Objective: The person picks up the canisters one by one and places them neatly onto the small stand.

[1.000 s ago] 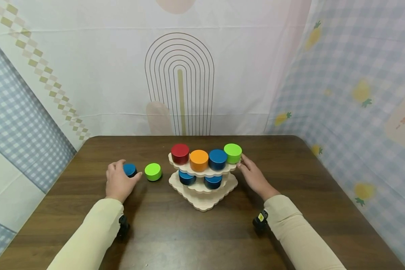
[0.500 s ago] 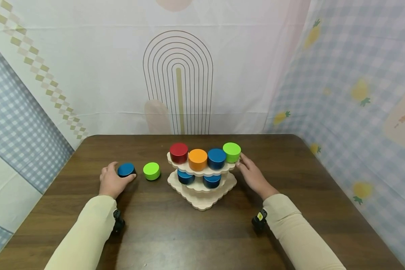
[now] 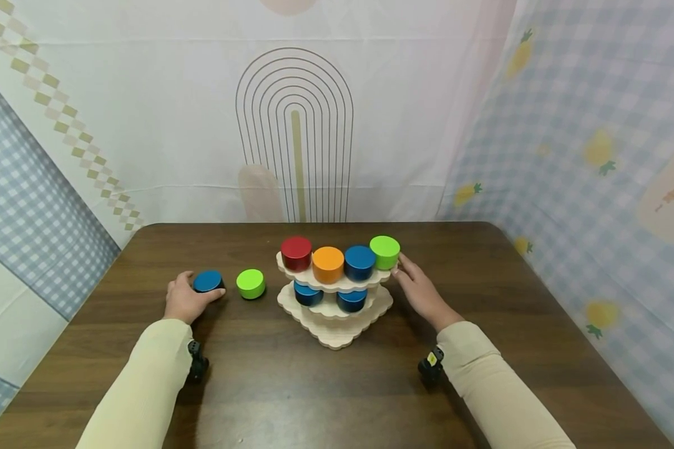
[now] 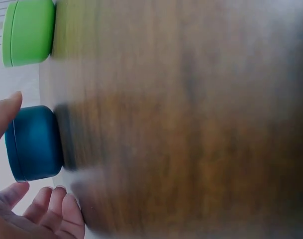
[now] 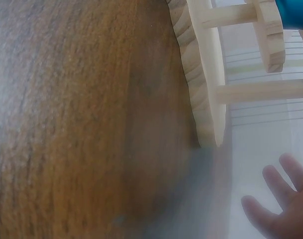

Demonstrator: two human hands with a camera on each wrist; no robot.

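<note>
A round lidded blue tin (image 3: 208,281) rests on the table at the left. My left hand (image 3: 186,300) is around it, its thumb close along the near side and its other fingers relaxed with a gap to the tin. Beside it is a lime green tin (image 3: 251,284). On the right, my right hand (image 3: 421,292) holds the top tier's corner of a tiered wooden stand (image 3: 337,337) between thumb and forefinger. Three of its fingers (image 5: 278,184) spread away in the right wrist view. The top tier carries red (image 3: 296,254), orange (image 3: 328,265), blue (image 3: 360,263) and green tins (image 3: 384,252).
Two more blue tins, one on the left (image 3: 307,294) and one on the right (image 3: 351,300), stand on the tier below. The brown table (image 3: 314,399) ends at a patterned cloth backdrop (image 3: 202,125).
My left hand has shifted left and back from the blue tin, uncovering more of it; the tin sits slightly farther from the loose green one. The right hand keeps its place at the stand.
</note>
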